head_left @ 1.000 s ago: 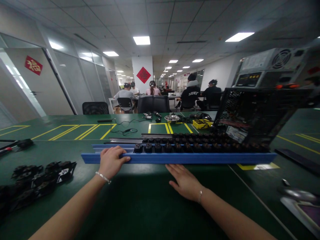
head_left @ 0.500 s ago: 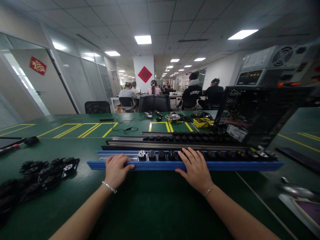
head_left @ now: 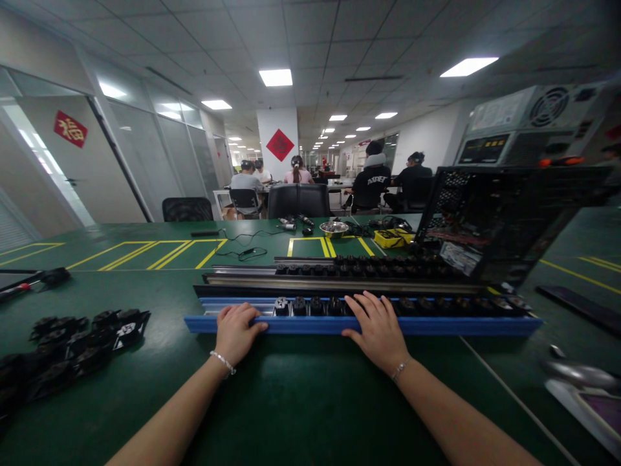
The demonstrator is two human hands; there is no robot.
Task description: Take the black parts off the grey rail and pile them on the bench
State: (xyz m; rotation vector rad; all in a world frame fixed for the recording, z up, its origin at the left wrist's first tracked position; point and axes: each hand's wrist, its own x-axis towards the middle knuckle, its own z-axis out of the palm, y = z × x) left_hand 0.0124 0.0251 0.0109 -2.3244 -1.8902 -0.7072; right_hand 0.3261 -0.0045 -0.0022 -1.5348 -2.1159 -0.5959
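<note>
A long blue power strip housing (head_left: pixel 301 325) lies crosswise in front of me on the green table. A row of black socket modules (head_left: pixel 317 306) sits in its channel, running from left of centre to the right end. My left hand (head_left: pixel 237 331) grips the housing near its left end, thumb along the front wall and fingers over the top. My right hand (head_left: pixel 378 331) holds it right of the middle, thumb at the front wall and fingers reaching across the modules. Its fingers hide several modules.
Dark strip housings (head_left: pixel 272 282) lie just behind the blue one. Loose black modules (head_left: pixel 82 340) are piled at the left. An open computer case (head_left: pixel 504 220) stands at the right rear. A metal bowl (head_left: pixel 334 229) and yellow tray (head_left: pixel 391 239) sit farther back. People (head_left: pixel 372 178) sit beyond.
The blue housing's left end has shifted right, and its right end slightly left, so it lies at a different angle. My left hand has moved right with it; the right hand has barely moved.
</note>
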